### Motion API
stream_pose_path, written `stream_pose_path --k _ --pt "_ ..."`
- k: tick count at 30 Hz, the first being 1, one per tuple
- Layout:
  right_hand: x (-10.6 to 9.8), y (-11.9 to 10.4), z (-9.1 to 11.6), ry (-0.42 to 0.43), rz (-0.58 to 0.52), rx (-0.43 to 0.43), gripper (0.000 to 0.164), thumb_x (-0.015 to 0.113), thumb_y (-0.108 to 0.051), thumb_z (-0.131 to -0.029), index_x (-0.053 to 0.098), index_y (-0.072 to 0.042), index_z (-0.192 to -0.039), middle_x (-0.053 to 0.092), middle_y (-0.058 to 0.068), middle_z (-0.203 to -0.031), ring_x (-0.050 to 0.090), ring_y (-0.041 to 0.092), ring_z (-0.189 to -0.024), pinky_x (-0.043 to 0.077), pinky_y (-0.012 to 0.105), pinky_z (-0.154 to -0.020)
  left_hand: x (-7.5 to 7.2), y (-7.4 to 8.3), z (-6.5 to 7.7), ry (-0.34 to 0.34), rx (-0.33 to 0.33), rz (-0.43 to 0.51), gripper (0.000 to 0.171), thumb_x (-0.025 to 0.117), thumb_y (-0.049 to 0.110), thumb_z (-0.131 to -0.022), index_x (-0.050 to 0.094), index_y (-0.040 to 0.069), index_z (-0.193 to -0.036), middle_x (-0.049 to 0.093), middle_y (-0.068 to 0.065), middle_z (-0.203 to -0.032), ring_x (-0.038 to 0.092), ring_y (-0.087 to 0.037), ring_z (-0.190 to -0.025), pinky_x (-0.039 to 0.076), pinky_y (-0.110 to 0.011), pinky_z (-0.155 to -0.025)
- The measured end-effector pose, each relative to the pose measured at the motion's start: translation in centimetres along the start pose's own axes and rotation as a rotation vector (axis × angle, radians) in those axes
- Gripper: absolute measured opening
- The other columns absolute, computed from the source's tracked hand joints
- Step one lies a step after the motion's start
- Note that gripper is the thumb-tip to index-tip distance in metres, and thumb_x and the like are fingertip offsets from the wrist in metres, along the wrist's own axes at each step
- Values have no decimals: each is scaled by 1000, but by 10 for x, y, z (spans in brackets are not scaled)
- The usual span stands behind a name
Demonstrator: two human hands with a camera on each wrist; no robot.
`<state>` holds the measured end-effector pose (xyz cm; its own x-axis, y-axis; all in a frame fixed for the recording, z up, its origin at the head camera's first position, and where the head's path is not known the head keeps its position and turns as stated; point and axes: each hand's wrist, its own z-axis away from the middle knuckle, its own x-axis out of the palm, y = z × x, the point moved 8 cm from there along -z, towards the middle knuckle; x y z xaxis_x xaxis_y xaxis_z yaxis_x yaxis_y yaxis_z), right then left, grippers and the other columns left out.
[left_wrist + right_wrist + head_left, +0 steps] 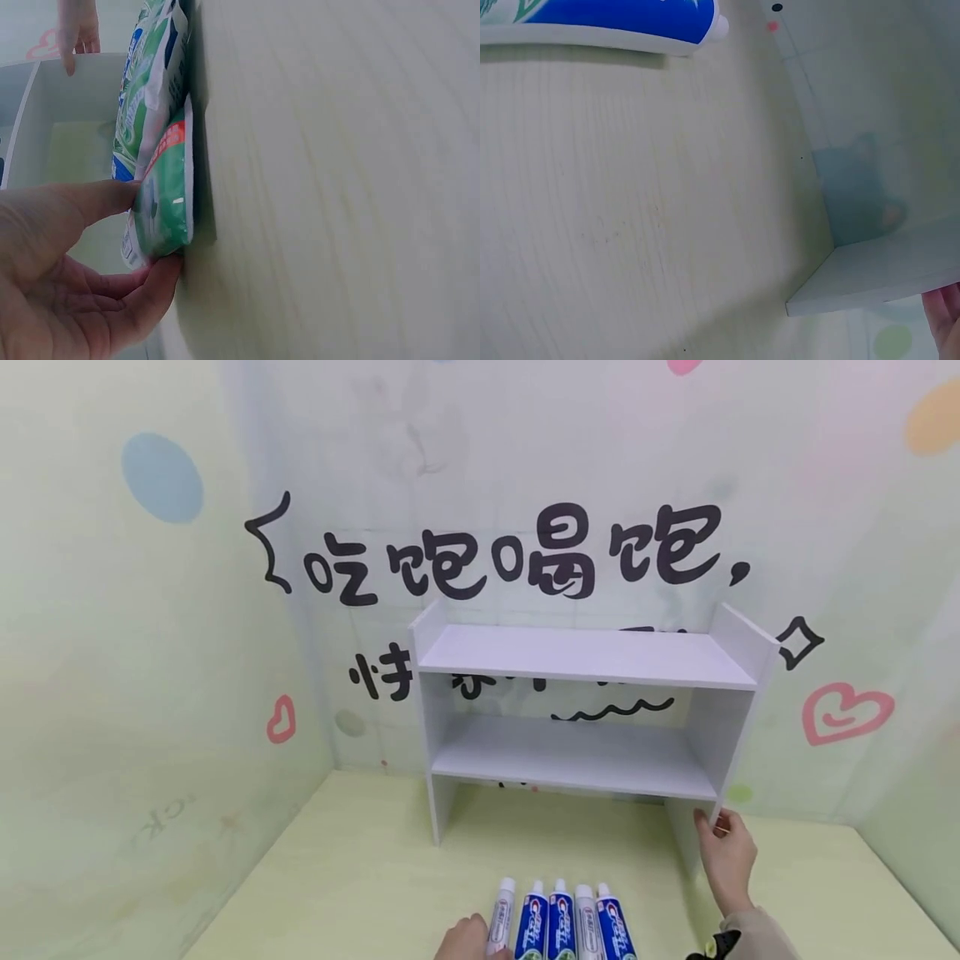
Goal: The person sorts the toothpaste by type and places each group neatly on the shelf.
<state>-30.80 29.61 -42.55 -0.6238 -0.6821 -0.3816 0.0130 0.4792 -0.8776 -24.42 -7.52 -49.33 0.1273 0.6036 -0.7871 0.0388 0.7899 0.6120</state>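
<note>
Several toothpaste tubes lie side by side on the table, caps pointing to the shelf. My left hand [465,938] pinches the leftmost tube, a white toothpaste tube [502,913], near its bottom end. In the left wrist view the thumb is on one side of its green end [166,199] and the fingers are on the other. Beside it lie blue Crest toothpaste tubes [561,925] and another white tube [588,927]. My right hand [729,862] grips the lower right side panel of a white two-tier shelf [585,653], thumb on the inner face.
The shelf stands at the back of the pale wooden table [337,860], its boards bare. Behind it rises a wall [487,460] with black lettering and coloured drawings; another wall [150,693] stands at the left.
</note>
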Motion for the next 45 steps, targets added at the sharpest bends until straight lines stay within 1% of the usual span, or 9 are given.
stream_pose_path --k 3,9,15,23,25,27,30,38,45 --pt "-2 -3 -3 33 12 -54 29 57 -15 -87 55 8 -104 60 29 -99 34 -19 -63 37 5 -51 1 1 0 -32 -37 40 35 72 21 -72 51 -7 -75 46 -10 -63 48 -22 -57 43 -34 -49" --pt "-5 -2 -4 89 39 -138 20 59 -13 -85 59 5 -93 63 26 -91 32 -21 -60 35 5 -48 2 1 0 -55 -53 52 34 71 21 -73 52 -6 -76 47 -9 -64 48 -20 -58 41 -31 -49" --pt "-4 3 -2 111 56 -136 20 61 -16 -85 60 4 -90 64 24 -90 32 -23 -59 32 5 -51 3 0 1 -61 -55 63 32 71 20 -73 52 -6 -74 47 -9 -63 48 -19 -56 40 -30 -48" --pt "-3 4 0 141 66 -131 19 62 -15 -84 60 3 -88 65 23 -89 30 -27 -57 27 2 -56 4 -1 2 -51 -49 151 24 70 14 -72 54 -3 -70 51 -7 -58 51 -17 -50 43 -28 -44" --pt "-2 3 0 134 64 -129 19 61 -15 -84 60 3 -88 65 23 -89 30 -27 -56 33 9 -63 3 -1 2 -37 -46 173 22 69 12 -71 54 -3 -70 51 -8 -58 51 -17 -49 44 -28 -44" --pt "-2 3 -1 127 65 -124 20 61 -15 -84 59 4 -89 65 24 -90 29 -26 -56 38 20 -68 3 -1 1 -32 -47 187 20 69 11 -71 54 -3 -71 51 -8 -59 51 -17 -50 44 -28 -44" --pt "-2 2 -2 116 65 -117 20 60 -15 -85 59 4 -89 64 25 -91 28 -25 -56 39 39 -72 -1 1 0 -5 -24 182 21 68 11 -70 54 -4 -73 50 -7 -61 50 -17 -51 42 -27 -44" --pt "-3 0 -3 112 64 -110 21 59 -17 -85 58 4 -88 64 25 -90 28 -25 -57 38 37 -70 -14 11 -6 48 82 152 22 67 12 -69 54 -5 -75 49 -6 -62 48 -15 -50 42 -21 -41" --pt "-4 1 -2 123 68 -115 20 60 -16 -84 59 4 -87 64 24 -89 30 -23 -57 40 38 -70 -24 18 -12 84 95 151 23 67 11 -69 53 -6 -76 48 -7 -62 48 -14 -46 42 -18 -37"
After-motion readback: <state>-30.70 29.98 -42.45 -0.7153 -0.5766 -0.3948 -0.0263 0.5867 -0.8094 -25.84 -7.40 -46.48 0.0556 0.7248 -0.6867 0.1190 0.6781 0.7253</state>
